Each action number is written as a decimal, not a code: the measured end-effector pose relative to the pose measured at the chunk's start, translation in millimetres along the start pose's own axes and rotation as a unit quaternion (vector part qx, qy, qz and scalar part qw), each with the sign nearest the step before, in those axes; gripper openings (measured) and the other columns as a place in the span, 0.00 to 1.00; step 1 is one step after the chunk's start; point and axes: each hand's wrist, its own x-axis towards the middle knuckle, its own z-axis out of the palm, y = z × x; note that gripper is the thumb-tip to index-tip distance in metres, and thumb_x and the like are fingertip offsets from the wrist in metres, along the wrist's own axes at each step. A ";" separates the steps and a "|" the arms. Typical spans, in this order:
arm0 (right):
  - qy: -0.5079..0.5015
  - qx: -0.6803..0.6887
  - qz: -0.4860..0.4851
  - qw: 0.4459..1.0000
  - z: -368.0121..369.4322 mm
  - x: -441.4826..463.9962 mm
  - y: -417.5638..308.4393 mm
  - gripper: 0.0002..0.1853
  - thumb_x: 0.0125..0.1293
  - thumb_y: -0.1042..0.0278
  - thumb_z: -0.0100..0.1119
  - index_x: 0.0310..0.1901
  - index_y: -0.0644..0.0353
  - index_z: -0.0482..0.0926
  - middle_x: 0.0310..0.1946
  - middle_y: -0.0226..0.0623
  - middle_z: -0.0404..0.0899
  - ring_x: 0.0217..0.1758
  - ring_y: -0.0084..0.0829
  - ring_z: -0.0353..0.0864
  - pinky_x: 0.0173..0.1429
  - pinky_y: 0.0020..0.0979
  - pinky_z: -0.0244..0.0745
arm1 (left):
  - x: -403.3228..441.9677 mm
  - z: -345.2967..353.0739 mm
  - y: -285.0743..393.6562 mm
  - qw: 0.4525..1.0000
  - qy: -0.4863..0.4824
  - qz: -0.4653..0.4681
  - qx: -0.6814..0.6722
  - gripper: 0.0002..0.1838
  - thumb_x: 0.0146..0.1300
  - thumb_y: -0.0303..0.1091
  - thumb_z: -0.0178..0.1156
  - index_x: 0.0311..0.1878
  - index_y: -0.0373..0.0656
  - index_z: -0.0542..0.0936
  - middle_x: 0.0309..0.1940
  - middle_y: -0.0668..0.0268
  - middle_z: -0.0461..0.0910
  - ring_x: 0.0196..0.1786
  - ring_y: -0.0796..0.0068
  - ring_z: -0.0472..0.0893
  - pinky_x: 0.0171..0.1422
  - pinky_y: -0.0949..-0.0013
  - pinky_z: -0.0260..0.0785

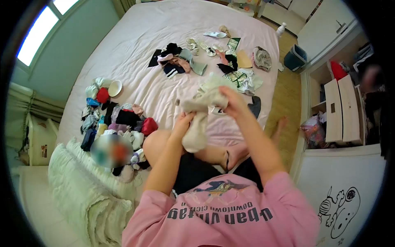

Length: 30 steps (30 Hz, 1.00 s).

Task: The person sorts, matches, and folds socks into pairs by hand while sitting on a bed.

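My left hand point(184, 122) is closed on a cream sock point(195, 138), whose foot hangs down over my lap. Up and to the right, my right hand point(231, 103) grips a second cream sock point(201, 100), stretched sideways toward the left hand. The two socks overlap between my hands, so where one ends is hard to see. Just beyond them lies a pale, thin cloth point(214, 82) on the bed.
Left of my knee is a big heap of mixed socks point(123, 119) with a white bowl point(115, 88). Smaller sock piles point(179, 61) lie farther up the bed point(135, 45). A white ruffled cover point(86, 193) is at the left, an open drawer point(341, 109) at the right.
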 end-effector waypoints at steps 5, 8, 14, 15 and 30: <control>0.228 -0.112 -0.112 0.961 -8.2 4.8 9.8 0.26 0.62 0.51 0.51 0.56 0.60 0.66 0.45 0.36 0.74 0.51 0.29 0.70 0.58 0.37 0.61 | -19.9 12.5 2.4 0.975 0.058 -0.016 -0.213 0.22 0.65 0.40 0.48 0.59 0.41 0.64 0.54 0.61 0.70 0.54 0.66 0.72 0.56 0.62 0.66; 0.156 -0.251 -0.101 0.950 -22.0 -20.9 57.1 0.29 0.61 0.50 0.51 0.58 0.63 0.63 0.50 0.36 0.71 0.53 0.28 0.68 0.59 0.34 0.59 | -12.6 3.4 -10.6 0.970 -0.028 -0.010 -0.240 0.22 0.66 0.42 0.44 0.60 0.42 0.63 0.56 0.61 0.69 0.57 0.61 0.70 0.61 0.55 0.61; -0.054 -0.340 -0.138 0.929 -47.2 -60.5 129.4 0.22 0.59 0.64 0.57 0.52 0.66 0.69 0.38 0.34 0.75 0.39 0.19 0.73 0.38 0.18 0.66 | -2.6 0.4 -19.5 0.989 -0.015 0.028 -0.147 0.20 0.65 0.34 0.46 0.60 0.43 0.62 0.56 0.62 0.68 0.58 0.67 0.69 0.60 0.61 0.63; -0.043 -0.345 -0.100 0.932 -48.7 -66.1 124.3 0.19 0.58 0.64 0.58 0.48 0.66 0.71 0.34 0.32 0.75 0.36 0.19 0.72 0.36 0.19 0.67 | -1.2 -1.5 -21.3 0.992 -0.003 0.056 -0.113 0.20 0.64 0.30 0.48 0.60 0.42 0.62 0.55 0.62 0.69 0.57 0.67 0.69 0.59 0.62 0.64; 0.084 -0.216 -0.001 0.973 -113.2 -109.7 44.0 0.07 0.61 0.65 0.55 0.31 0.59 0.76 0.23 0.22 0.74 0.25 0.13 0.69 0.31 0.17 0.65 | -10.2 -18.6 -4.7 0.897 0.302 -0.001 -0.323 0.15 0.58 0.34 0.44 0.44 0.38 0.72 0.43 0.60 0.76 0.49 0.59 0.74 0.57 0.53 0.64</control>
